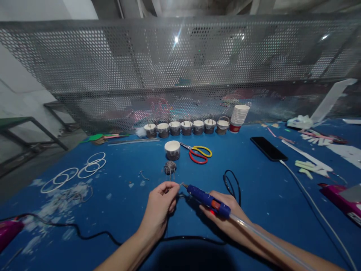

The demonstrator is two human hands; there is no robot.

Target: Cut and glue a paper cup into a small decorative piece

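My right hand is wrapped round a blue hot glue gun with a clear glue stick running out of its back end. Its nozzle points left at the fingertips of my left hand, which are closed in a pinch on grey yarn. Strands run from the fingers up to a small grey yarn ball. Just behind the ball stands a white paper cup with a dark grey wrapped outside. Scissors with one red and one yellow handle lie beside the cup.
Several small wrapped cups line the back, beside a stack of paper cups before a perforated metal screen. White rings lie left. A phone with a white cable lies right. A black cord crosses the blue table.
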